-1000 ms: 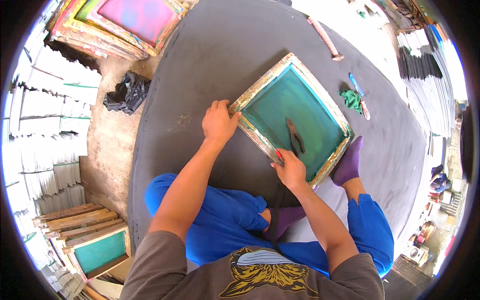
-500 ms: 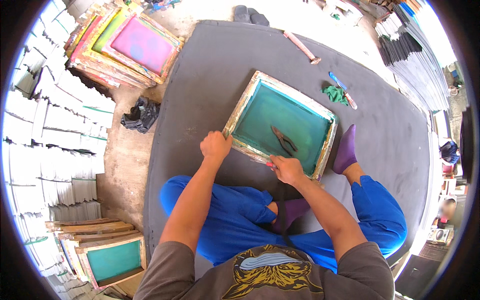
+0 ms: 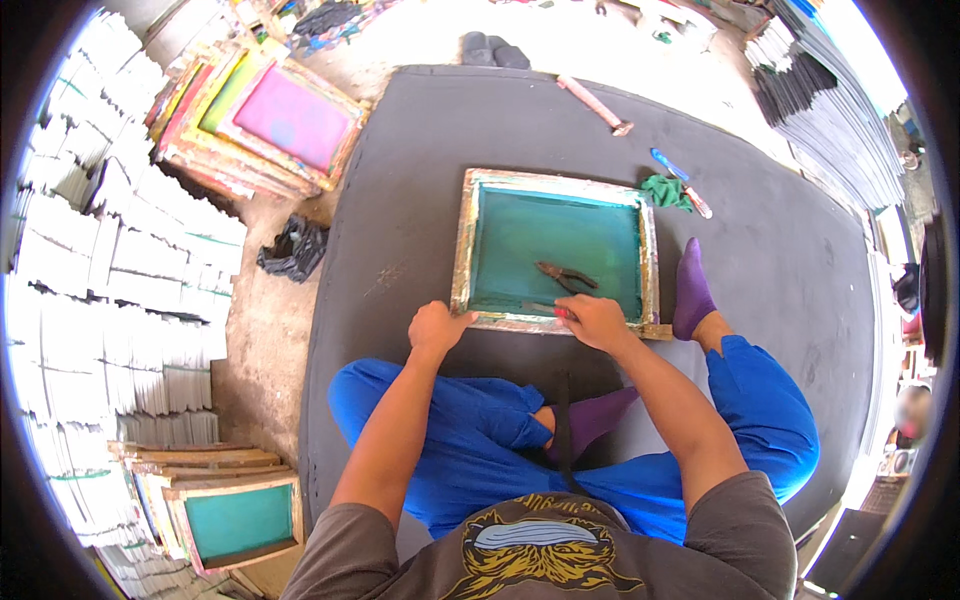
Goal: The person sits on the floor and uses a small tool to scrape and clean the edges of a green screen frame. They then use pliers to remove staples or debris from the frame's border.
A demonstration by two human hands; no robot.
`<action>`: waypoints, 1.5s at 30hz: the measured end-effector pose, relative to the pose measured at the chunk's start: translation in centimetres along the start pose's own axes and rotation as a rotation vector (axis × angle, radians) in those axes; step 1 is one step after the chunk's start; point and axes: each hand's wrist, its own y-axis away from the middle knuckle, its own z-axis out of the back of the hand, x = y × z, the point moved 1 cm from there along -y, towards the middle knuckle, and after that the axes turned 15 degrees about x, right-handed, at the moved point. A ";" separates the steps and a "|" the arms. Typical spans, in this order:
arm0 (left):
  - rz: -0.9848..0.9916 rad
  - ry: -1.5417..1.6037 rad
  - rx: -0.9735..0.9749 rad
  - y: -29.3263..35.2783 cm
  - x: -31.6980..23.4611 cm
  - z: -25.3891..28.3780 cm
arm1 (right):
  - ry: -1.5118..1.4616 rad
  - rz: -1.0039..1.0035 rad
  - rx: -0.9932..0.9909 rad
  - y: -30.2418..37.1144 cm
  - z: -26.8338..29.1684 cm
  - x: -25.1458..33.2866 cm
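Observation:
A paint-stained wooden screen-printing frame (image 3: 461,240) with teal mesh lies flat in front of my crossed legs. My left hand (image 3: 438,328) is closed at its near left corner, with the thumb against the wood. Over the near bar, my right hand (image 3: 596,322) grips a red-handled tool (image 3: 564,313). Its thin grey blade points left along the inner edge of that bar; its exact kind is unclear. Dark pliers (image 3: 556,272) rest on the mesh just beyond my right hand.
Past the frame's far right corner lie a green cloth (image 3: 668,192) and a blue-handled tool (image 3: 668,163). A hammer (image 3: 597,106) lies at the mat's far edge. Stacked frames (image 3: 295,115), a black plastic bag (image 3: 294,249) and piled white sheets (image 3: 130,290) stand at left.
The screen frame has turned counterclockwise and now lies nearly square to me. My right hand has brought the red-handled tool from the outer side of the near bar to its inner edge.

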 end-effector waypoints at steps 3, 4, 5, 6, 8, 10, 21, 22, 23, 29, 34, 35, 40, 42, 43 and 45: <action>-0.058 -0.013 -0.054 -0.4 0.6 -1.2 | -0.003 -0.332 -0.017 -2.8 1.5 -0.8; -0.063 -0.013 -0.039 -0.7 0.0 -1.4 | -0.005 -0.362 -0.065 -3.0 2.0 -1.8; -0.065 -0.013 -0.023 -1.0 -0.5 -1.7 | -0.008 -0.390 -0.112 -3.4 2.1 -3.1; -0.058 -0.016 -0.003 -1.4 -0.9 -2.1 | -0.017 -0.416 -0.152 -3.8 1.7 -4.5; -0.047 -0.013 0.026 -0.9 -0.9 -1.5 | 0.028 -0.434 -0.156 -5.2 1.3 -5.9; -0.037 -0.013 0.041 -0.8 -0.4 -0.8 | 0.042 -0.453 -0.148 -6.6 1.3 -6.6; -0.132 0.055 -0.132 -3.1 -2.0 -0.2 | 0.062 -0.409 -0.203 -4.9 0.3 -8.6; -0.118 0.020 -0.136 -3.5 -2.8 0.0 | 0.085 -0.421 -0.231 -4.3 0.6 -9.1; -0.105 -0.016 -0.141 -3.7 -3.6 0.2 | 0.148 -0.526 -0.326 -3.2 0.8 -9.5; -0.045 -0.129 -0.116 -5.3 -3.9 1.1 | 0.111 -1.009 -0.507 3.0 2.3 -10.2; -0.069 -0.106 -0.125 -4.5 -3.6 0.2 | -0.154 -0.954 -0.369 4.0 0.9 -13.9; -0.063 -0.086 -0.127 -4.4 -3.0 0.0 | -0.123 -0.937 -0.379 3.4 0.9 -14.1; -0.042 0.024 -0.092 -3.4 -1.7 0.8 | -0.136 -0.871 -0.243 -1.6 4.2 -15.5; -0.042 0.046 -0.083 -3.7 -1.7 0.0 | -0.086 -0.851 -0.202 -4.2 5.6 -17.4; -0.068 0.104 -0.112 -3.7 -1.2 -0.6 | -0.100 -0.829 -0.161 -5.7 6.6 -17.9; 0.001 0.278 -0.040 -4.2 -0.6 -3.0 | -0.127 -0.786 -0.079 -8.3 8.5 -18.9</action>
